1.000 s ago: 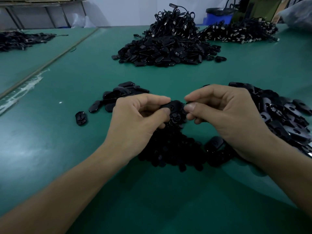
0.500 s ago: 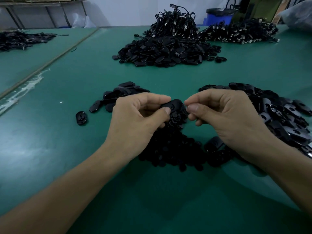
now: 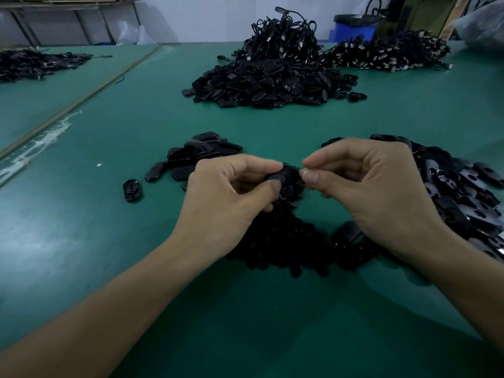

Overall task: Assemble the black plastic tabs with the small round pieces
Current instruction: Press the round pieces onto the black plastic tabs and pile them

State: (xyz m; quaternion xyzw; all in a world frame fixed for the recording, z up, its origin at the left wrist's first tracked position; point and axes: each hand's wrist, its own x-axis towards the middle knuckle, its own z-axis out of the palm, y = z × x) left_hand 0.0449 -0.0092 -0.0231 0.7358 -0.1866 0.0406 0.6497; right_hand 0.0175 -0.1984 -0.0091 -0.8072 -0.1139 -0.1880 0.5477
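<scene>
Green table (image 3: 81, 241), bearing 1 heap of small round pieces (image 3: 286, 241); above it, left hand (image 3: 226, 203) pinching 1 black tab (image 3: 286, 175), right hand (image 3: 376, 192) pinched at tab's end, contents hidden; risk: misaligned piece slipping into the heap.

A green matte table top (image 3: 81, 241) fills the scene, crossed on the left by a thin tan seam strip (image 3: 81, 100) with white smeared residue (image 3: 46, 140) beside it. A tiny white fleck (image 3: 99, 165) lies near the left. Far right, a heap of black cables with metal plugs (image 3: 387, 54) lies before a blue plastic barrel (image 3: 351, 30); a grey metal frame (image 3: 106, 25) stands far left.
</scene>
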